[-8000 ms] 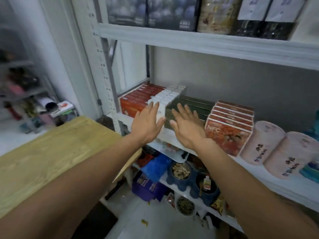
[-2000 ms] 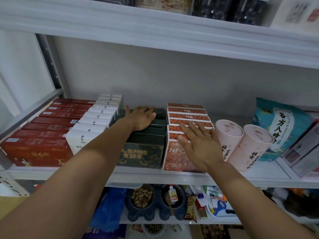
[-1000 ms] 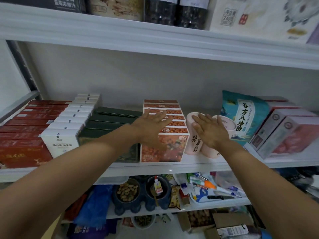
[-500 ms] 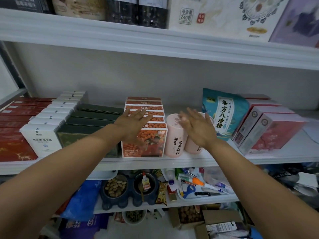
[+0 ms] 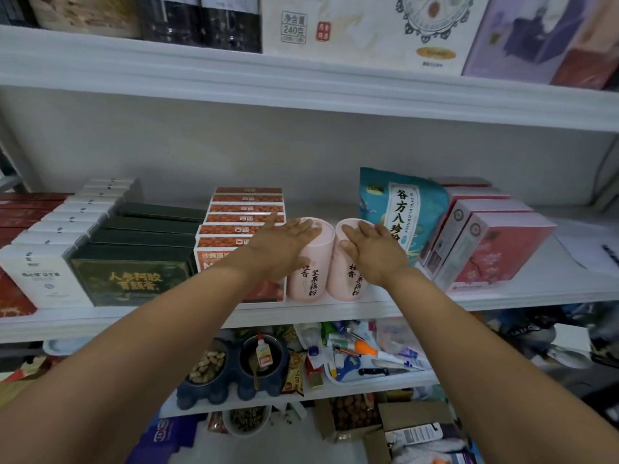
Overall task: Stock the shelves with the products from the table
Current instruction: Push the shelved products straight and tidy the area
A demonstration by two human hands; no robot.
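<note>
Two pink round canisters stand side by side on the white middle shelf (image 5: 335,311). My left hand (image 5: 284,242) lies flat with straight fingers on the left canister (image 5: 310,279). Flat on the right canister (image 5: 348,279) rests my right hand (image 5: 371,251), fingers straight too. Neither hand grips anything. To the left of the canisters stand a row of orange boxes (image 5: 246,209), then dark green boxes (image 5: 134,272), white boxes (image 5: 43,276) and red boxes (image 5: 13,299). A teal bag (image 5: 402,209) and pink boxes (image 5: 489,249) stand to the right.
The upper shelf (image 5: 301,85) carries large boxes and dark packs close overhead. The lower shelf holds a blue double bowl (image 5: 231,380) with nuts, a tray of small tools and snacks. Cardboard boxes (image 5: 402,420) lie on the floor below.
Both hands have shifted right along the shelf, from the green and orange boxes to the two pink canisters. My left hand left the orange boxes and now lies on the left canister.
</note>
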